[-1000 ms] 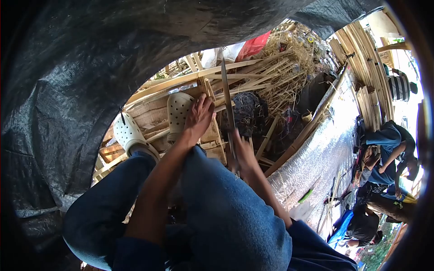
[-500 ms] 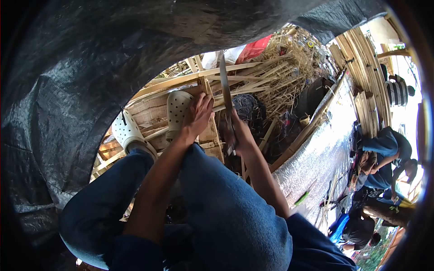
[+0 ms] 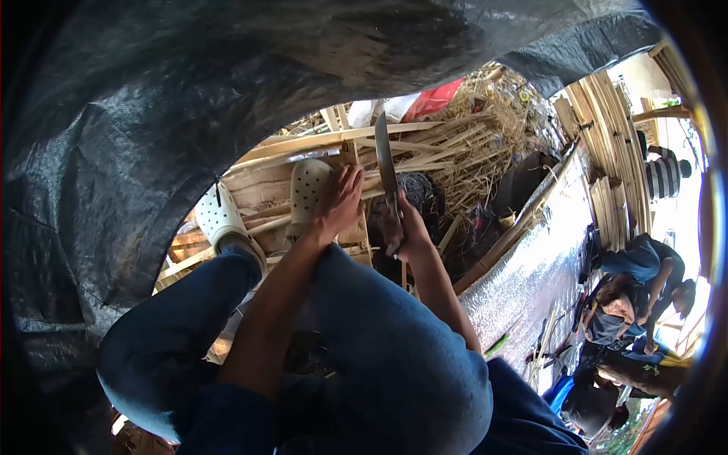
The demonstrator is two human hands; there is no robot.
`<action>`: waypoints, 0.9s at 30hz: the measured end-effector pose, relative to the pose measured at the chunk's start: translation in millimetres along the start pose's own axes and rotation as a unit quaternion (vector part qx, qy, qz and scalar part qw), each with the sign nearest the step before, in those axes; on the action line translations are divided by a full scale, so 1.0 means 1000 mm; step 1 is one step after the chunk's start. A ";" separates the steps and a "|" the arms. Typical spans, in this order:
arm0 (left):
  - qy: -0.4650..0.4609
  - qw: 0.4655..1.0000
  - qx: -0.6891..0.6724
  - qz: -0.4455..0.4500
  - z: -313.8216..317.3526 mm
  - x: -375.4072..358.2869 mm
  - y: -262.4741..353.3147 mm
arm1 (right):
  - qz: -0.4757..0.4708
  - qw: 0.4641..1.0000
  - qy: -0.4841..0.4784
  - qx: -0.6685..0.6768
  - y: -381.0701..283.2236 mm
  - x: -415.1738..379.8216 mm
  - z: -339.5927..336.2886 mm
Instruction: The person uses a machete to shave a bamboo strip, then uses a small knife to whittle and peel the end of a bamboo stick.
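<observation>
My right hand (image 3: 410,231) is closed round the handle of a machete (image 3: 386,158), its long blade pointing up and away from me. Beside the pale perforated clog (image 3: 306,189) on my right foot, my left hand (image 3: 341,203) has bent fingers at the edge of a wooden board (image 3: 349,154). A thin wooden strip (image 3: 372,194) sticks out from under these fingers, and they appear closed on it; the palm side is hidden. The blade stands just right of my left hand, apart from it. My other clog (image 3: 218,214) is farther left.
Split wood strips and straw (image 3: 485,129) lie ahead. A black tarp (image 3: 152,174) hangs over the left and top. On the right are a silvery sheet (image 3: 523,280), stacked slats (image 3: 607,125) and several people, one bending in blue (image 3: 641,262). My knees (image 3: 394,326) frame my arms.
The machete has tilted slightly, its blade face now showing more, and my right hand has turned with it. My left hand stays by the clog. The whole view has shifted slightly.
</observation>
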State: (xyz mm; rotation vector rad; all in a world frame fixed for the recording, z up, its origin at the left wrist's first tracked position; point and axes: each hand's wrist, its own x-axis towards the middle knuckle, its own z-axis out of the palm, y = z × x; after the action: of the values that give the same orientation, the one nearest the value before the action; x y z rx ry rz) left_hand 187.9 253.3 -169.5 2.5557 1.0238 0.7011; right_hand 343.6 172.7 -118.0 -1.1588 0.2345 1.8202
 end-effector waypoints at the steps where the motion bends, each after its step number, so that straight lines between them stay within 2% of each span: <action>1: -0.008 0.999 -0.041 -0.013 -0.003 0.005 0.001 | -0.015 1.000 -0.010 -0.021 0.011 -0.019 -0.002; 3: 0.001 0.999 -0.044 -0.027 -0.001 0.008 0.001 | -0.149 0.967 0.070 -0.195 0.051 -0.063 -0.019; 4: 0.003 0.998 -0.051 -0.042 0.003 0.005 0.003 | -0.286 0.861 0.061 -0.416 0.097 -0.063 -0.094; 5: 0.005 0.997 -0.056 -0.047 0.007 0.005 0.002 | -0.418 0.680 0.122 -0.590 0.142 -0.063 -0.168; 6: 0.004 0.997 -0.060 -0.051 0.008 0.006 0.005 | -0.414 0.680 0.122 -0.593 0.151 -0.066 -0.176; 7: 0.002 0.998 -0.038 -0.047 0.007 0.006 0.008 | -0.343 0.818 0.184 -0.424 0.162 -0.066 -0.182; 8: -0.003 0.999 -0.014 -0.040 0.006 0.005 0.009 | -0.253 0.910 0.238 -0.227 0.173 -0.064 -0.185; 10: 0.013 0.999 -0.027 -0.030 0.003 0.004 0.008 | -0.116 0.944 0.178 -0.252 0.071 -0.085 -0.029; 12: 0.041 0.998 -0.037 0.021 0.003 0.004 0.001 | -0.095 0.957 0.158 -0.226 0.026 -0.022 0.003; 14: 0.052 0.997 -0.051 0.016 0.001 0.004 -0.004 | -0.088 0.980 0.086 -0.156 -0.014 0.040 0.005; 17: 0.076 0.995 -0.066 -0.004 0.002 0.007 -0.005 | -0.080 0.982 0.094 -0.141 -0.001 0.011 0.006; 19: 0.048 0.994 -0.085 -0.053 0.004 0.004 0.001 | -0.049 0.992 0.077 -0.092 0.030 -0.030 -0.031; 20: 0.042 0.993 -0.092 -0.054 0.006 0.001 0.004 | -0.212 0.883 0.139 -0.395 0.074 -0.047 -0.083; 21: 0.047 0.996 -0.070 -0.043 0.003 0.001 0.006 | -0.342 0.656 0.178 -0.649 0.107 -0.055 -0.126; 22: 0.055 0.997 -0.043 -0.031 0.001 0.002 0.006 | -0.339 0.656 0.180 -0.650 0.112 -0.072 -0.121; 23: 0.046 0.998 -0.032 -0.024 0.001 0.002 0.004 | -0.188 0.781 0.231 -0.549 0.112 -0.092 -0.100; 24: 0.044 0.998 -0.029 -0.024 -0.001 0.003 0.004 | -0.025 0.867 0.269 -0.419 0.113 -0.102 -0.088; 25: 0.030 0.998 -0.041 -0.027 -0.002 0.003 0.006 | -0.284 0.742 0.199 -0.573 0.116 -0.086 -0.102; 26: 0.017 0.998 -0.053 -0.028 -0.004 0.004 0.006 | -0.182 0.834 0.213 -0.476 0.086 -0.081 -0.057; 27: 0.016 0.998 -0.052 -0.026 -0.005 0.004 0.005 | -0.074 0.901 0.220 -0.367 0.044 -0.067 -0.005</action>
State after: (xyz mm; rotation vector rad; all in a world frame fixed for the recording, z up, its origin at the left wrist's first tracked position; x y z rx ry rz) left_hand 190.3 253.5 -161.4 2.4286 1.0315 0.7636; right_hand 320.0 105.9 -80.7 -2.0545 -0.3173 1.5133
